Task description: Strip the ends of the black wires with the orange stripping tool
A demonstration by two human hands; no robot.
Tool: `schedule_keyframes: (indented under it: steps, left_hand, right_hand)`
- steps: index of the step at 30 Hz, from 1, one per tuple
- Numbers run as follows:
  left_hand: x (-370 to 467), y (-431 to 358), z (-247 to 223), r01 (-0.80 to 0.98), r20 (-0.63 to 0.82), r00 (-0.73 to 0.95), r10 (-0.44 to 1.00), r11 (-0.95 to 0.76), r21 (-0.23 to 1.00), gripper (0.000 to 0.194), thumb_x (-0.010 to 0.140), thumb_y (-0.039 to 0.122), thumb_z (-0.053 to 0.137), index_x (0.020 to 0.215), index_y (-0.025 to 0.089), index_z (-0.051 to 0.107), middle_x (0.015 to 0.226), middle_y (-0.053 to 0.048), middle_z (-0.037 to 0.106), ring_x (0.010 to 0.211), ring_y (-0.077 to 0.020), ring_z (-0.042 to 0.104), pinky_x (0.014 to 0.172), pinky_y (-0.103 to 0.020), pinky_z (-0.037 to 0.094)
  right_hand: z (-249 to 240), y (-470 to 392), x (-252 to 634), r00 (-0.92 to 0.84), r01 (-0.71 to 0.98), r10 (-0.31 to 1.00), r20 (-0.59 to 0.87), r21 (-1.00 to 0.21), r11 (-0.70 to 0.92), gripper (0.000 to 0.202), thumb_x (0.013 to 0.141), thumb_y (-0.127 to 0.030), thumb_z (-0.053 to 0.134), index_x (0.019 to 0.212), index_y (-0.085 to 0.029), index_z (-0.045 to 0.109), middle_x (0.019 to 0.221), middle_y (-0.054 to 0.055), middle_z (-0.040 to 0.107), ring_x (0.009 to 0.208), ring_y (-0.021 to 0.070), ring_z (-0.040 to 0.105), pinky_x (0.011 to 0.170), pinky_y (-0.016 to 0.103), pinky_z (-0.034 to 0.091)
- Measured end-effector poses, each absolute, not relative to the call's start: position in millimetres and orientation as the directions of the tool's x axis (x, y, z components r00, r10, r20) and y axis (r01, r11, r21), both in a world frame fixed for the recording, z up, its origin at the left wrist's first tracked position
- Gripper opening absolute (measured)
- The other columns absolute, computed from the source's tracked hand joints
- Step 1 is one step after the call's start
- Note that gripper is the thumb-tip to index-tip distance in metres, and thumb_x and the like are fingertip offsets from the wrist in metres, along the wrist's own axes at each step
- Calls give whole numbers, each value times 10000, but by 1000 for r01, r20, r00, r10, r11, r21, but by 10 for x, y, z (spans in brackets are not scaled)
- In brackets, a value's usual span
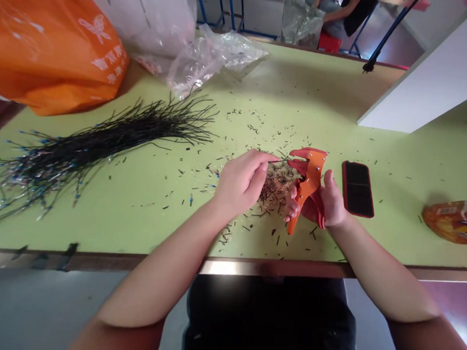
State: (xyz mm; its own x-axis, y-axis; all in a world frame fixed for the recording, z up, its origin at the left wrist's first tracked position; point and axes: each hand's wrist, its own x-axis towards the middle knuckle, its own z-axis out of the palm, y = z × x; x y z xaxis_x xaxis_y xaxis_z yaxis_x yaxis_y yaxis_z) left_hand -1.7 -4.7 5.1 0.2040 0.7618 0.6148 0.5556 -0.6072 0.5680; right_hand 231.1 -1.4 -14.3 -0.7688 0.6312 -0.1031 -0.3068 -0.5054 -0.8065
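My left hand point(243, 180) is closed, pinching a thin black wire point(281, 160) between thumb and forefinger. The wire's tip reaches the jaws of an orange and red wire stripper point(312, 172). My right hand point(331, 200) is wrapped around the stripper's handles, thumb raised beside them. Whether the jaws have closed on the wire, I cannot tell. Under and between my hands lies a heap of black insulation scraps point(274, 191). To the left rests a large bundle of black wires point(136, 128), many with blue-tipped ends at its near left side.
A phone point(358, 189) lies right of my right hand, and an orange bottle point(456, 220) farther right. An orange bag point(54, 45) and clear plastic bags point(210, 56) stand at the back left. A white panel point(432, 71) rises at the back right. Another person point(349, 12) sits beyond the table.
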Motion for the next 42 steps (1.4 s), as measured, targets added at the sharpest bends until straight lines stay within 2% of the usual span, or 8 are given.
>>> schedule_keyframes:
  steps: [3,6,14,22,28,31,39,42]
  left_hand:
    - [-6,-56,18,548,540,218,813,-560,621,225,1053,208,473,1218,204,625,881,-13,772,762,-133,716,634,-244,501]
    - [2,-59,-3,582,486,195,852,-499,642,167,1037,239,532,1185,203,600,919,-20,809,754,-132,736,605,-232,495]
    - [7,-41,-1,639,589,224,777,-573,513,137,1037,207,510,1040,202,647,904,-26,806,748,-132,738,644,-247,518]
    - [27,-78,-9,682,496,204,844,-486,547,124,1033,222,510,1085,216,622,904,-16,800,732,-144,732,652,-263,510]
    - [14,-53,19,786,499,233,835,-464,408,156,1019,176,483,1025,217,634,742,-1,738,634,-153,666,558,-277,392]
    - [-6,-47,33,782,544,246,802,-496,377,219,962,76,471,986,220,634,728,4,726,616,-142,648,549,-276,380]
    - [-80,-41,108,638,566,155,810,-519,568,220,953,67,463,940,231,609,762,27,698,611,-108,598,595,-248,475]
    - [-296,164,96,608,584,-78,808,-426,670,139,1002,155,485,954,245,580,771,6,640,638,-129,574,578,-265,476]
  right_hand:
    - [-138,-27,2289,-775,-271,620,-119,-824,-497,815,823,-966,429,951,-201,682,737,47,616,709,232,662,764,490,629]
    - [-155,-51,2271,-783,-251,610,-125,-833,-493,830,823,-967,426,977,-193,684,780,72,652,730,246,686,757,491,637]
    - [-153,-85,2256,-762,-260,636,-122,-842,-473,778,868,-911,488,960,-167,700,749,56,665,707,217,700,738,422,643]
    - [-180,-195,2105,-635,-224,758,-145,-906,-360,652,938,-814,522,692,-213,569,532,-43,500,460,129,517,517,299,546]
    - [-242,-244,2004,-528,-191,839,-130,-945,-266,642,917,-800,578,626,-234,495,475,-75,412,384,110,406,421,276,418]
    - [-248,-271,1974,-489,-193,867,-94,-958,-213,631,917,-786,596,619,-241,482,462,-82,389,362,105,369,385,266,356]
    - [-81,-341,2014,-428,-266,902,60,-962,-62,626,849,-864,586,682,-262,564,492,-52,421,380,139,375,386,312,364]
    - [80,-274,2179,-238,-358,948,210,-926,115,609,872,-841,568,652,-273,557,501,-42,382,427,161,390,462,349,446]
